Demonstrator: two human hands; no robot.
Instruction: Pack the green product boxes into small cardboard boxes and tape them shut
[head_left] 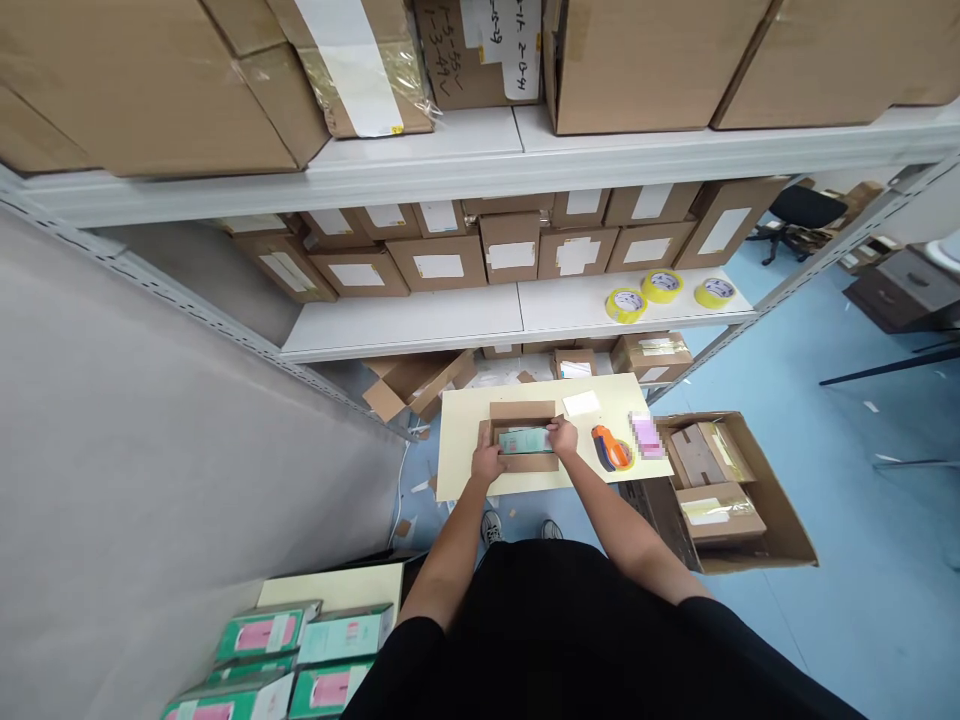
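Note:
An open brown cardboard box (523, 463) lies on the pale yellow table with its flaps spread. Inside it sits a flat mint-green box (525, 441) with small print on its top. My left hand (487, 458) grips the cardboard box's left side, its fingers pointing up along the flap. My right hand (562, 437) is closed at the right end of the mint-green box, close to the cardboard box's right edge. To the right of my right hand lies an orange and blue tape dispenser (611, 448). A white slip of paper (581, 403) lies farther back.
Shelves (420, 322) with cartons stand behind the table (457, 470). Yellow tape rolls (661, 286) rest on the middle shelf. At right, a large open carton (784, 525) holds smaller boxes. Green packages (341, 640) are stacked at lower left. A pink item (646, 436) lies at the table's right end.

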